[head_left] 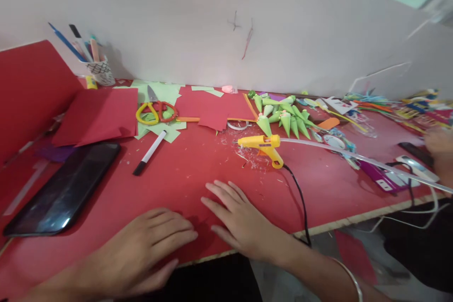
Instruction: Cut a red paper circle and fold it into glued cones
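Note:
My left hand (pixel 148 240) rests near the front edge of the red tabletop (pixel 184 170), fingers loosely stretched, holding nothing. Flat on the same surface lies my right hand (pixel 237 217), its fingers spread. Beyond it a yellow glue gun (pixel 260 142) lies on its side with a long clear glue stick (pixel 339 153) out of its back and a black cord (pixel 299 193) running off the front edge. A white marker with a black cap (pixel 150 152) is ahead of my left hand. Behind the glue gun sits a pile of green paper cones (pixel 290 120).
Scissors (pixel 155 111) lie on green paper scraps (pixel 171 132) beside red paper (pixel 102 108). A phone (pixel 67 188) is at the left, below a pen cup (pixel 101 71). A purple power strip (pixel 380 177) is at the right, with another person's blurred hand (pixel 440 146) nearby.

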A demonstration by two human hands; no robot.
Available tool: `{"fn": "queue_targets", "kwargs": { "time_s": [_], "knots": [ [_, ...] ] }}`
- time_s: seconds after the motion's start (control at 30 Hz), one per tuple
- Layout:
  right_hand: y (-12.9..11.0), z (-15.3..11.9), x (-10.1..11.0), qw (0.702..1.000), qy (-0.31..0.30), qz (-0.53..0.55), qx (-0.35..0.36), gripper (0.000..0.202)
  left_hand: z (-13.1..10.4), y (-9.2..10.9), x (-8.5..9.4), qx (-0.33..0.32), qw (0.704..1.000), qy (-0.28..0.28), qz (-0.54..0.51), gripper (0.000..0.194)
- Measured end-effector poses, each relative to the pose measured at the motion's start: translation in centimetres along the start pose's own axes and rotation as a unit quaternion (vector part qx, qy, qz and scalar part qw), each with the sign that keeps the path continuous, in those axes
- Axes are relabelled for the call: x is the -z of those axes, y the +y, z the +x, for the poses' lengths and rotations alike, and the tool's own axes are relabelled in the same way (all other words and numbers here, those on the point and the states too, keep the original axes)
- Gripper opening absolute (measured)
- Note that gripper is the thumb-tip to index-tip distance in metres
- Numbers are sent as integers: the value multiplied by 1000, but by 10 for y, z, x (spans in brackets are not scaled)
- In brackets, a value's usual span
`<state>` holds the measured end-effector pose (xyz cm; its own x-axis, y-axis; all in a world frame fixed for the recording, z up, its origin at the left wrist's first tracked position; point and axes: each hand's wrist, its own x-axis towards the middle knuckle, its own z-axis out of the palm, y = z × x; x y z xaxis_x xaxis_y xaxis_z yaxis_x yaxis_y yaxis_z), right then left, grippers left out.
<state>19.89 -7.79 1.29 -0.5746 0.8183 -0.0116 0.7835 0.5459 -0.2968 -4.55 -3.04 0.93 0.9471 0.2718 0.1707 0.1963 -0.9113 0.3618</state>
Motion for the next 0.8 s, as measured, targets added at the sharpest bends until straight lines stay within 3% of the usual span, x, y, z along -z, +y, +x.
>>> {"fn": "queue_targets", "kwargs": {
  "time_s": [0.27, 0.43, 0.6, 0.7, 0.8],
  "knots": [
    [8, 18, 14, 1000, 16, -19, 1, 26, 45, -14, 12, 136, 985, 106, -17, 36],
    [16, 17, 14, 999, 27, 1, 21, 22, 57, -22, -1, 208, 964, 110, -122, 37],
    [24, 23, 29, 992, 118, 10, 53, 21, 70, -25, -5, 190, 941, 111, -257, 45],
    [26, 27, 36, 985, 163, -2, 63, 17, 78, -24, -3, 197, 937, 143, -249, 45],
    [28, 28, 34, 982, 170, -30, 77, 19, 80, -25, -5, 211, 940, 180, -198, 46]
  ]
}}
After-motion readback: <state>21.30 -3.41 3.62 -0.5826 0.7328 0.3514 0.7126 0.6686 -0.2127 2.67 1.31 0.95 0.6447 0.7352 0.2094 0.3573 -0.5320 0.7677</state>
